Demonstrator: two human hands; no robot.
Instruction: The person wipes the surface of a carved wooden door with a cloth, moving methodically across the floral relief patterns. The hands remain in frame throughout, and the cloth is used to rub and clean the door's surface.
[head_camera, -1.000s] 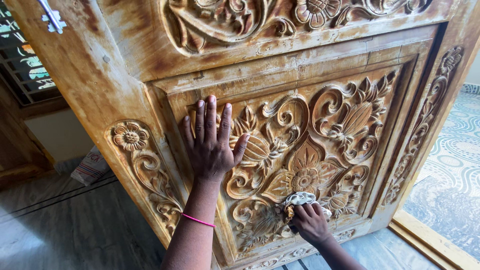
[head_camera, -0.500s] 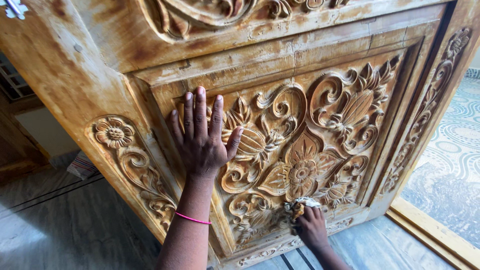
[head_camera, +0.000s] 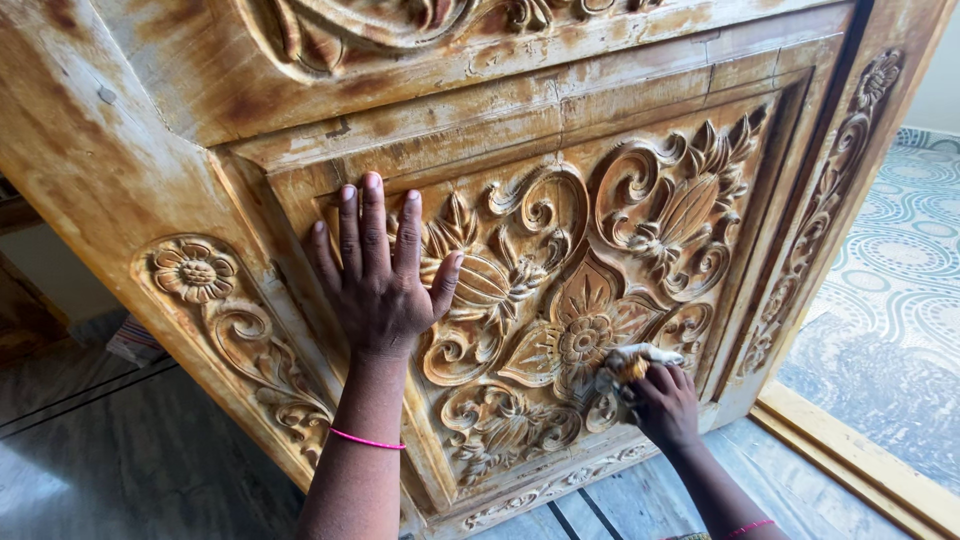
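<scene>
Right hand (head_camera: 665, 405) clenched round cloth (head_camera: 635, 360)

Grey tiled floor (head_camera: 120, 470), carved wooden door (head_camera: 600, 280) standing on it, patterned tiles (head_camera: 890, 300) beyond

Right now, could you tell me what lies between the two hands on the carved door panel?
In the head view, only carved wood: scrolls and a leaf-shaped bud between left hand and right hand.
</scene>
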